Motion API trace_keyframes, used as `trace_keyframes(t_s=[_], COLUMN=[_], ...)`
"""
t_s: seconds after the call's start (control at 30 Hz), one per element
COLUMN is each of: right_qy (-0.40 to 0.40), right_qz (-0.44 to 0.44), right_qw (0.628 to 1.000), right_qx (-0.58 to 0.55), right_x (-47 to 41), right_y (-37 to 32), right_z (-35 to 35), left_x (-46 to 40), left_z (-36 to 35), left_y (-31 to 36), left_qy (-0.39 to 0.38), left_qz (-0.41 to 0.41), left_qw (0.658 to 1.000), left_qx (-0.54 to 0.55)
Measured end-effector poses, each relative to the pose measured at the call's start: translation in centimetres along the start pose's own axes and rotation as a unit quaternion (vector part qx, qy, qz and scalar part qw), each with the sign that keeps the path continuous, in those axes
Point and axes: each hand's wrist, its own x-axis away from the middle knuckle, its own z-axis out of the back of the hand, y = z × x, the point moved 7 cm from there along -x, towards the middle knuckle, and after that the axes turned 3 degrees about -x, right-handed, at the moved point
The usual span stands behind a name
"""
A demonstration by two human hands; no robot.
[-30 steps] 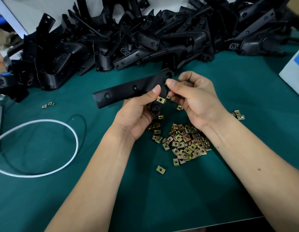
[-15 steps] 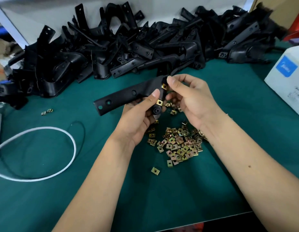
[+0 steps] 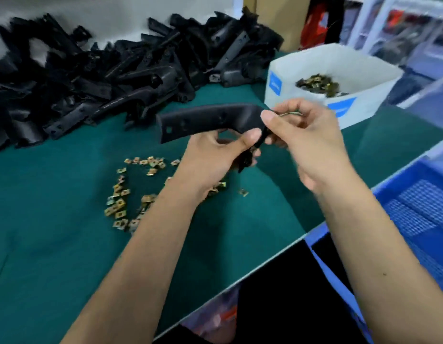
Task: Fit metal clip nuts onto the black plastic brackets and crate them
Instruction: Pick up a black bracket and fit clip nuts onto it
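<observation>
Right now left hand (image 3: pixel 210 157) grips bracket (image 3: pixel 210 120), right hand (image 3: pixel 305 135) pinches its end; blurred clip nut may slip off, half-seated.

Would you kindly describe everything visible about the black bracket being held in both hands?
The black plastic bracket is a long, matte, slightly curved strip with several small holes along its face, one squarish near its free left end. It is held in the air above the green table, lying roughly level. The left hand grips it from below near its right end, thumb on its front; the right hand pinches that same end. Motion blur hides any clip nut there.
</observation>
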Motion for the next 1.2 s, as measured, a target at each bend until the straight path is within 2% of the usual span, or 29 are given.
trace_keyframes(t_s=[0.17, 0.23, 0.3, 0.37, 0.43, 0.5, 0.53, 0.6, 0.63, 0.73, 0.8, 0.9, 1.0, 1.1, 1.2], right_qy=[0.112, 0.146, 0.203, 0.258, 0.300, 0.344, 0.375, 0.427, 0.436, 0.430, 0.435, 0.451, 0.458, 0.421, 0.337], right_qz=[-0.028, -0.060, -0.077, -0.103, -0.141, -0.192, -0.218, -0.263, -0.288, -0.360, -0.378, -0.310, -0.117, 0.070, 0.196], right_qw=[0.991, 0.983, 0.968, 0.950, 0.933, 0.911, 0.896, 0.865, 0.852, 0.825, 0.806, 0.789, 0.799, 0.826, 0.858], right_qx=[-0.062, -0.097, -0.123, -0.140, -0.141, -0.120, -0.097, -0.023, 0.008, 0.071, 0.133, 0.279, 0.371, 0.369, 0.336], right_x=[3.6, 5.5, 7.4, 8.9, 10.8, 12.7, 13.8, 15.7, 16.4, 18.2, 18.9, 17.8, 14.4, 10.8, 7.7], right_y=[0.0, 1.0, 2.5, 5.4, 8.6, 12.4, 14.4, 17.8, 19.4, 23.4, 24.0, 20.1, 12.5, 4.3, -2.1], right_z=[14.7, 20.2, 25.9, 29.9, 33.3, 35.2, 36.3, 38.0, 38.4, 39.3, 39.4, 38.5, 35.5, 30.2, 22.7], left_x=[0.1, 1.1, 2.2, 2.4, 2.8, 3.5, 4.2, 5.1, 5.2, 4.6, 4.3, 4.0, 3.9, 3.5, 2.6], left_z=[-15.8, -21.7, -27.5, -31.3, -34.7, -36.2, -36.7, -36.5, -36.1, -34.8, -34.4, -34.5, -34.0, -30.9, -24.7], left_y=[3.4, 3.6, 2.3, -0.8, -5.4, -10.9, -13.5, -17.5, -18.8, -20.0, -18.8, -13.9, -6.2, 1.5, 6.4], left_qy=[-0.111, -0.121, -0.151, -0.182, -0.211, -0.233, -0.242, -0.254, -0.266, -0.284, -0.269, -0.241, -0.213, -0.134, -0.015], left_qz=[-0.106, -0.145, -0.150, -0.112, -0.037, 0.102, 0.175, 0.254, 0.253, 0.117, 0.050, -0.058, -0.187, -0.299, -0.358], left_qw=[0.973, 0.964, 0.959, 0.956, 0.957, 0.960, 0.951, 0.929, 0.920, 0.877, 0.868, 0.891, 0.914, 0.930, 0.929], left_qx=[-0.171, -0.186, -0.188, -0.203, -0.196, -0.114, -0.076, -0.088, -0.135, -0.369, -0.414, -0.382, -0.290, -0.169, -0.089])
